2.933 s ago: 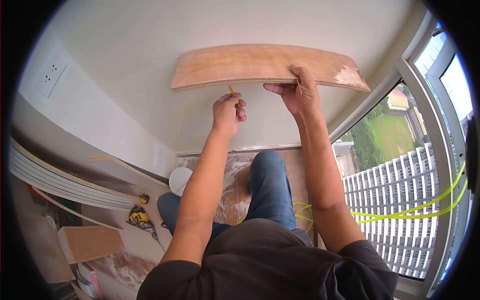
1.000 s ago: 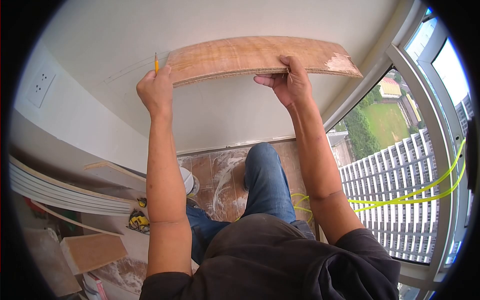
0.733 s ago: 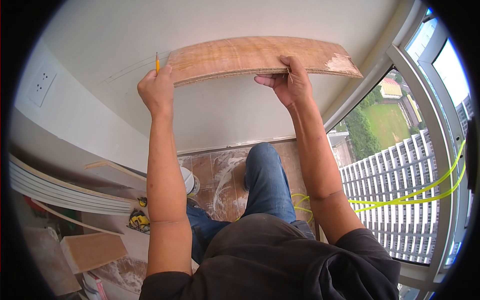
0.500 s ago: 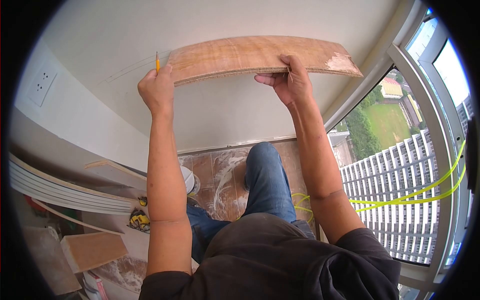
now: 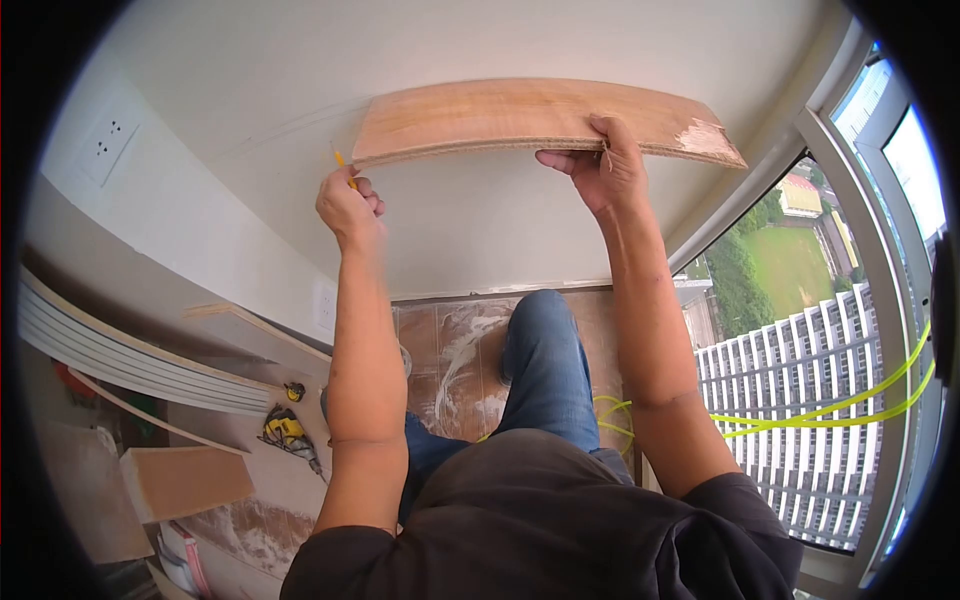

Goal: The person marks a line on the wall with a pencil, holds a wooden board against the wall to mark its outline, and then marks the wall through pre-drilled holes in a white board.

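A plywood board lies lengthwise against the pale wall, with a whitish rough patch near its right end. My right hand grips its lower edge right of the middle, thumb on the face and fingers beneath. Just below the board's left end, my left hand is closed around a yellow pencil, whose tip points up toward the wall. Faint pencil lines run on the wall to the left of the board.
A wall socket is at the left. White panels lean below it, near a yellow-black power tool. Yellow-green cable passes the window at the right. White smears mark the brown floor.
My left hand has come off the board's left end and dropped slightly, with the pencil now tilted. My right hand keeps its grip. The whole view has shifted a little.
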A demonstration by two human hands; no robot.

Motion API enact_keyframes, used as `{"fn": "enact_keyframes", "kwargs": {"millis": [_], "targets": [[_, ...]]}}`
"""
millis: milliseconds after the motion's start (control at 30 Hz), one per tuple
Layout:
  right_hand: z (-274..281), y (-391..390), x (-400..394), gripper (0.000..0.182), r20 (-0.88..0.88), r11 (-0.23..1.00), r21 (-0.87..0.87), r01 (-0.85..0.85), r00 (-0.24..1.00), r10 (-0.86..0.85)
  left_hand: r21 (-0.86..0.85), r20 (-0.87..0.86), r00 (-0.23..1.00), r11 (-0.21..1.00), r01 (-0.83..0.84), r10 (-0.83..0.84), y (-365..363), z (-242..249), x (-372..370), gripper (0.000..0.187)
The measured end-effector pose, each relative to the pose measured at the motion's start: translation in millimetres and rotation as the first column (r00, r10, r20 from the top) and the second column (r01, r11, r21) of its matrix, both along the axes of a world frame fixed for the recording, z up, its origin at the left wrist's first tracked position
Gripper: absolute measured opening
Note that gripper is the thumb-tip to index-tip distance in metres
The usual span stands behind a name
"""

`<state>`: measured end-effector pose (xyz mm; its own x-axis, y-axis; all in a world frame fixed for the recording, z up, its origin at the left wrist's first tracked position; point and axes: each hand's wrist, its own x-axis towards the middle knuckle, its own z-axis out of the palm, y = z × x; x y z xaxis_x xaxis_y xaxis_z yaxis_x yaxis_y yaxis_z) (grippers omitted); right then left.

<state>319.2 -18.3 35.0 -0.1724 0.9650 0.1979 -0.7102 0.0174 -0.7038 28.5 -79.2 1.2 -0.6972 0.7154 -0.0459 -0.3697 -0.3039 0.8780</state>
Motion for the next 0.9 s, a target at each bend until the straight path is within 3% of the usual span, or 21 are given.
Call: {"fn": "enact_keyframes", "kwargs": {"millis": [100, 200, 300, 400, 500, 533, 600, 700, 900], "targets": [[2, -2, -2, 0.044, 0.007, 0.999, -0.031, 0.030, 1.000, -0.029, -0.075, 0.098, 0.989, 0.990, 0.120, -0.112, -4, -17, 12, 0.014], [2, -1, -2, 0.043, 0.024, 0.998, -0.042, 0.044, 0.999, -0.043, 0.102, 0.410, 0.872, 0.964, 0.248, -0.267, 10, -52, 1, 0.017], [1, -1, -3, 0.041, 0.036, 0.998, -0.038, 0.044, 0.998, -0.043, 0.151, 0.750, 0.642, 0.986, 0.066, -0.158, 24, -34, 13, 0.021], [-1, 4, -2, 0.040, 0.028, 0.999, -0.038, 0.038, 0.999, -0.037, 0.460, 0.734, 0.575, 0.888, -0.029, -0.361, 45, -25, 15, 0.029], [-2, 6, -1, 0.040, 0.032, 0.999, -0.039, 0.033, 0.999, -0.032, 0.548, 0.698, 0.621, 0.824, -0.144, -0.356, 53, 11, 28, 0.035], [-2, 5, -1, 0.040, 0.034, 0.999, -0.037, 0.030, 0.999, -0.029, 0.570, 0.665, 0.644, 0.814, -0.109, -0.379, 57, 15, 27, 0.039], [-1, 4, -1, 0.040, 0.035, 0.999, -0.033, 0.026, 0.999, -0.025, 0.609, 0.592, 0.684, 0.793, -0.033, -0.426, 65, 21, 26, 0.049], [-3, 6, 0, 0.040, 0.038, 1.000, -0.024, 0.019, 0.999, -0.018, 0.623, 0.599, 0.664, 0.781, -0.035, -0.448, 69, 17, 24, 0.048], [-4, 7, 1, 0.042, 0.032, 1.000, -0.021, -0.001, 0.999, 0.001, 0.540, 0.592, 0.735, 0.840, -0.057, -0.331, 61, 22, 28, 0.040]]}}
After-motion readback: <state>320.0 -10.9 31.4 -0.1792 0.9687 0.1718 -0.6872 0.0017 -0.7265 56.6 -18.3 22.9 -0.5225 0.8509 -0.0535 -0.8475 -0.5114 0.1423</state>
